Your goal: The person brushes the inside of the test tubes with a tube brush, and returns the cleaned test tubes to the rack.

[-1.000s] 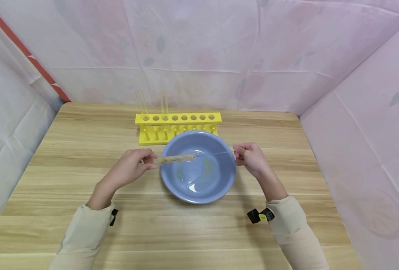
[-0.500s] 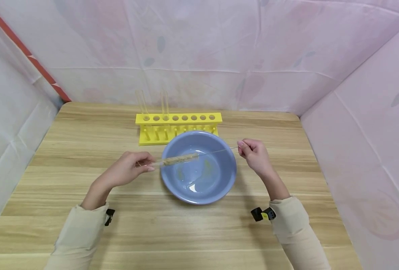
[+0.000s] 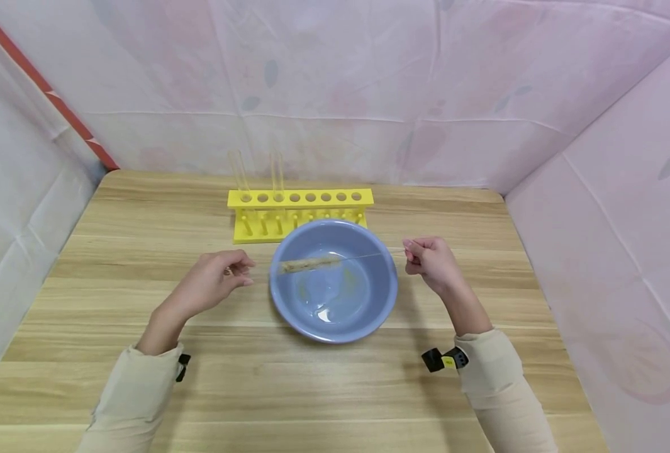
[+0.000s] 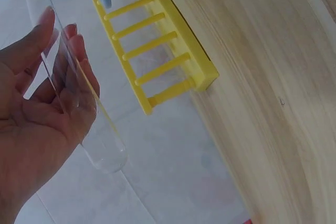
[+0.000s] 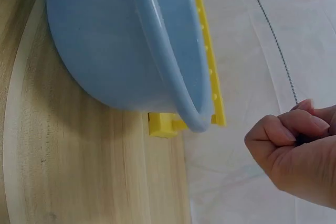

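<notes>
My left hand [image 3: 212, 280] holds a clear glass test tube [image 4: 107, 150] between thumb and fingers. The tube lies nearly level above the left side of the blue basin [image 3: 335, 333]; its rounded closed end points left, past the palm. Pale bristles of a test tube brush [image 3: 311, 264] show at the tube's mouth end, over the basin. How much of them is inside the glass is hard to tell. My right hand [image 3: 432, 267], just beyond the basin's right rim, grips the brush's twisted wire handle [image 5: 278, 48] with curled fingers.
Behind the basin stands a yellow test tube rack [image 3: 301, 199], partly hidden by it. Two clear tubes stand in its left part, one [image 3: 238, 176] leaning and another [image 3: 277, 176] nearer upright. A little water lies in the basin. Patterned cloth [image 3: 335, 82] hangs around the wooden table [image 3: 323, 396].
My right hand has moved a little to the right, and the brush bristles have shifted right with it. My left hand has drawn slightly left, still holding the tube.
</notes>
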Available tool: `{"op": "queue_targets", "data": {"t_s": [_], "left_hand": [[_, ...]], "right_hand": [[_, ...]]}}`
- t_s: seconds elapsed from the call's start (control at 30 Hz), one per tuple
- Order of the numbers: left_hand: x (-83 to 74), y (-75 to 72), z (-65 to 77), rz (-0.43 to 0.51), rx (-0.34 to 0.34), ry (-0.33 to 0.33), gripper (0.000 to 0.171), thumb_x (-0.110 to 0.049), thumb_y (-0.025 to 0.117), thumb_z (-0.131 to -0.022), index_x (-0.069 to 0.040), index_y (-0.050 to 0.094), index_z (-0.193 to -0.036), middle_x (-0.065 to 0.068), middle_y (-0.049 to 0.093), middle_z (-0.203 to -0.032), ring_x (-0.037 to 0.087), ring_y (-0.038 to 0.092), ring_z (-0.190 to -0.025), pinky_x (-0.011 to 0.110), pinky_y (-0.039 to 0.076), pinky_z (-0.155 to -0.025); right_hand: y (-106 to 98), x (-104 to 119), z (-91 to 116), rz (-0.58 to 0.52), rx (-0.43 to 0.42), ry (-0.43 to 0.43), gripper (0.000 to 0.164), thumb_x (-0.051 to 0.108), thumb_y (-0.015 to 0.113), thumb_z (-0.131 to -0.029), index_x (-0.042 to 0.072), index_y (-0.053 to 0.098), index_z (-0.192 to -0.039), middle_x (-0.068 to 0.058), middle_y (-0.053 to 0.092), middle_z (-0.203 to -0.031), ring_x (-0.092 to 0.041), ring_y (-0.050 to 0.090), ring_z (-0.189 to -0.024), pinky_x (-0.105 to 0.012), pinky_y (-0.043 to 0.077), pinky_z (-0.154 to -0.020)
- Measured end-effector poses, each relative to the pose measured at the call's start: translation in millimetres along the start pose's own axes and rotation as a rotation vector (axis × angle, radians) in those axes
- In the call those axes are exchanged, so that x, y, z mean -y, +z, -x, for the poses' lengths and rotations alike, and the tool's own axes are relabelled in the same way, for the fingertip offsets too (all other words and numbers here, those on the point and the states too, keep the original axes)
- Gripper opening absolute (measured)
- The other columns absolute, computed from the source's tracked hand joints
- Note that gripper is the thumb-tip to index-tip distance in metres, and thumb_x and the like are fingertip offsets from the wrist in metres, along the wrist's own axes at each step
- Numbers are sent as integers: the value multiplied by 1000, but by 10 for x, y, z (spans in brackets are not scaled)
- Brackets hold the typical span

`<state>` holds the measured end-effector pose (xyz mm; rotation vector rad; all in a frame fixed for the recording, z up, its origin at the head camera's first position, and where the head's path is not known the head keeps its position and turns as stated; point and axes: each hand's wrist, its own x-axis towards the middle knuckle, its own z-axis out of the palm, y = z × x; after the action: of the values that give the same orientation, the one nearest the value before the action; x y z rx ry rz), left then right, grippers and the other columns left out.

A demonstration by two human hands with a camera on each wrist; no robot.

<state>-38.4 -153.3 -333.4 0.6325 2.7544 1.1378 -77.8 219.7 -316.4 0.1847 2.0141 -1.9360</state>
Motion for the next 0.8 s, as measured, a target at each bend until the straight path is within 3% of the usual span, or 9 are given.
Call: {"op": "queue_targets", "data": {"t_s": [0.07,0.17,0.3,0.4,0.47,0.53,0.63,0.8], "left_hand": [[-8,0,0,-4,-6,-7,14,-4,71,-77,-3,65,-90,4,65,-80,17,60,-74,36,50,-67],[-14,2,-6,9,13,-3,14,-5,70,-78,-3,64,-90,4,65,-82,17,60,-75,35,51,-68],[-4,-7,-8,64,70,26,13,-3,68,-80,-2,64,-92,5,66,-85,18,61,-78,32,51,-68],[14,-14,-12,96,116,40,13,-2,65,-82,0,63,-94,6,66,-87,19,62,-79,31,52,-69],[24,-17,-15,109,146,37,13,-2,64,-83,1,63,-96,8,66,-89,19,62,-81,31,52,-70],[30,-21,-16,121,171,29,13,-3,62,-85,3,63,-97,9,66,-89,20,62,-81,31,51,-70],[37,-32,-9,122,178,18,14,-4,62,-86,3,62,-98,9,66,-89,19,62,-81,31,51,-70],[108,-79,70,52,108,-36,13,-5,65,-84,1,63,-94,3,64,-81,17,59,-76,33,50,-67]], "right_hand": [[-24,4,2,-42,10,20,41,0,40,-96,4,46,-55,1,40,-56,-4,27,-44,-19,29,-48],[-67,-24,2,76,-17,-35,38,4,42,-96,2,46,-59,1,41,-57,-4,32,-47,-18,34,-50],[-132,-97,-12,273,-79,-244,36,7,46,-96,-8,45,-63,2,42,-57,-4,34,-51,-15,33,-48],[-177,-140,-18,293,-97,-389,34,3,47,-94,-14,46,-64,3,44,-56,-3,32,-49,-16,28,-44],[-195,-154,-18,292,-105,-431,34,1,47,-94,-14,47,-64,3,44,-56,-3,32,-49,-17,27,-43],[-205,-155,-17,284,-116,-429,33,1,47,-94,-13,47,-64,2,45,-57,-4,34,-50,-16,31,-45],[-230,-132,-11,230,-122,-350,35,5,47,-95,-10,47,-64,2,44,-58,-5,38,-54,-15,39,-51],[-396,-79,28,-86,-42,-153,37,4,44,-95,1,49,-59,2,42,-58,-7,33,-49,-19,37,-53]]}}
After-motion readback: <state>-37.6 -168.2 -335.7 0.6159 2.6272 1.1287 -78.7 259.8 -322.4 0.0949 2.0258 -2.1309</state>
